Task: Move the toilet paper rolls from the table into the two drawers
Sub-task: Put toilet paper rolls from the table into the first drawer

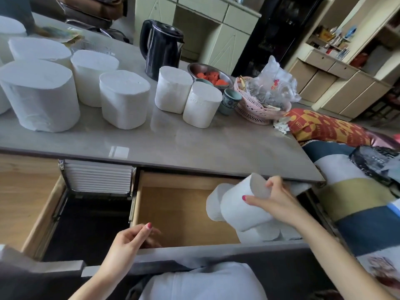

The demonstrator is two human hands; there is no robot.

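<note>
Several white toilet paper rolls (124, 99) stand upright on the grey table (194, 144), most at the left and two near the middle. Below the table edge the right drawer (181, 213) is pulled out, its wooden floor mostly bare. My right hand (275, 202) grips a roll (242, 204) lying tilted over the drawer's right end, where other rolls (213, 204) lie beside and under it. My left hand (129, 241) hovers at the drawer's front edge, fingers loosely curled and holding nothing. The left drawer (39, 213) is also open, at the lower left.
A black kettle (161, 47), a metal bowl of red pieces (208, 74), a cup (230, 100) and a pink basket with plastic bags (259, 105) crowd the table's far right. A patterned cushion (324, 126) and striped cloth (357, 191) lie at the right.
</note>
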